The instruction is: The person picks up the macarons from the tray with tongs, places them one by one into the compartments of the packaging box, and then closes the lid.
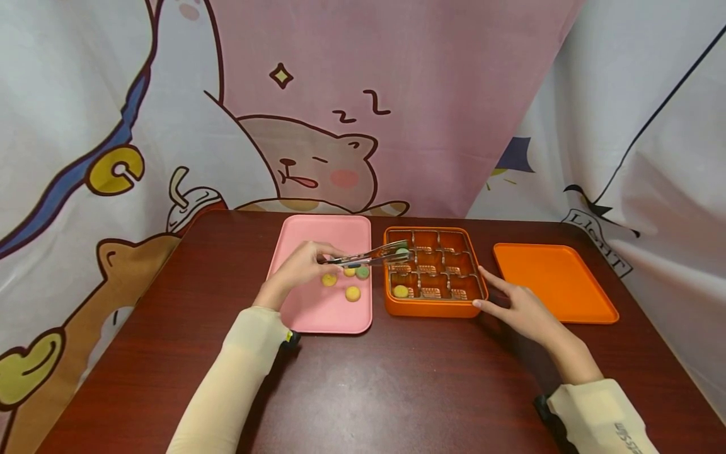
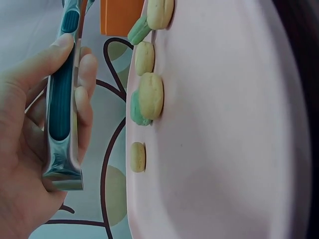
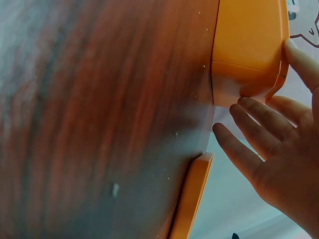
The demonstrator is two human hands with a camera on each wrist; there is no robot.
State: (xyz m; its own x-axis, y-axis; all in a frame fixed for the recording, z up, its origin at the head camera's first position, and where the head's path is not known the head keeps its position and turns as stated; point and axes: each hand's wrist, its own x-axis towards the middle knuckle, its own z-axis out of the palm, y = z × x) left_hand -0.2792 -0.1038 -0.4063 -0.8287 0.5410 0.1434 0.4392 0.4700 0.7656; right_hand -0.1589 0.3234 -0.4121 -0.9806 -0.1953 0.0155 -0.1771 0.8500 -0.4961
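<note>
My left hand (image 1: 304, 265) grips metal tongs (image 1: 371, 257) with a teal handle inlay, plain in the left wrist view. The tongs reach over the orange divided box (image 1: 433, 309), and a green macaron (image 1: 402, 251) shows between their tips at the back left compartment. A yellow macaron (image 1: 401, 291) lies in the front left compartment. Below my left hand, several yellow macarons (image 1: 353, 294) and green macarons (image 1: 362, 272) lie on the pink tray (image 1: 323, 318). My right hand (image 1: 524, 309) touches the box's right front corner with extended fingers, spread in the right wrist view.
An orange lid-like tray (image 1: 553, 280) lies flat to the right of the box. All stands on a dark reddish wooden table (image 1: 363, 391). A cartoon-printed curtain (image 1: 431, 113) hangs behind the table and along its sides.
</note>
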